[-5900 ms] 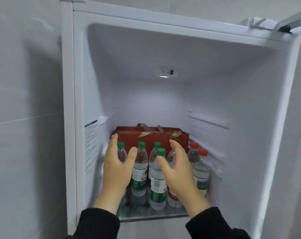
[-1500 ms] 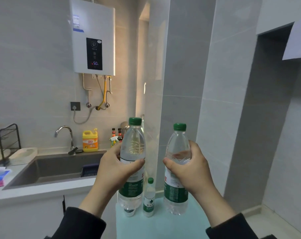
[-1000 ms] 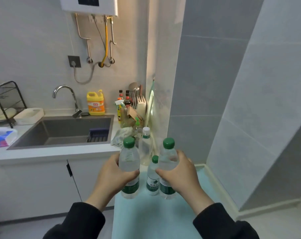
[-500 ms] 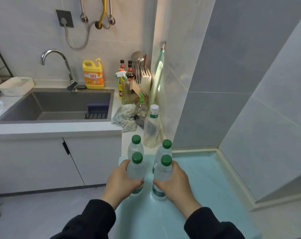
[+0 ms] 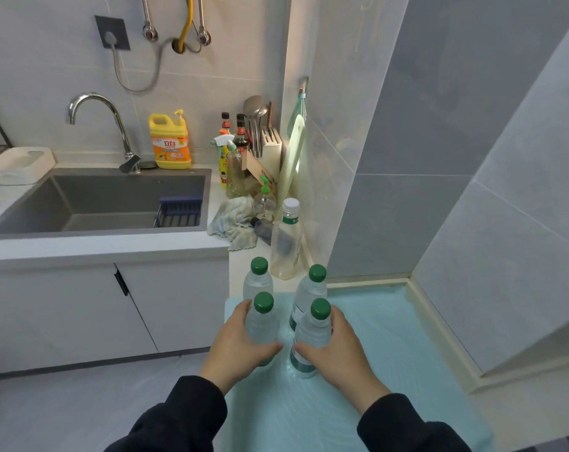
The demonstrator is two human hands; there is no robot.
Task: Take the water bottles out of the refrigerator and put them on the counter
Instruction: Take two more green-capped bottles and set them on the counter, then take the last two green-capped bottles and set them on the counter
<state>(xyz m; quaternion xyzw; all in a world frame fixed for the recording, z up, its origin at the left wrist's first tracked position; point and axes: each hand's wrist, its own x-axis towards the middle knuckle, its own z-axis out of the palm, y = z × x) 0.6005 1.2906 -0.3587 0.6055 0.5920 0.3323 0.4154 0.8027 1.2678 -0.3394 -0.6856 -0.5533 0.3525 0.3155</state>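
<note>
Two clear water bottles with green caps stand upright on the pale blue mat (image 5: 390, 340) of the counter. My left hand (image 5: 240, 344) is wrapped around the left bottle (image 5: 263, 321). My right hand (image 5: 335, 349) grips the right bottle (image 5: 312, 331). Just behind them stand two more green-capped bottles, one at the left (image 5: 257, 278) and one at the right (image 5: 311, 288). The refrigerator is out of view.
A taller white-capped bottle (image 5: 286, 243) stands behind the group beside the tiled pillar. A rag (image 5: 232, 223), sauce bottles, a knife block (image 5: 267, 151) and yellow detergent (image 5: 169, 143) crowd the counter by the grey sink (image 5: 97, 203). Walls close off the mat's right side.
I turned from the refrigerator to the counter carrying two bottles. My hands came down and set both on the mat in front of the two standing there. In the last half second little moved.
</note>
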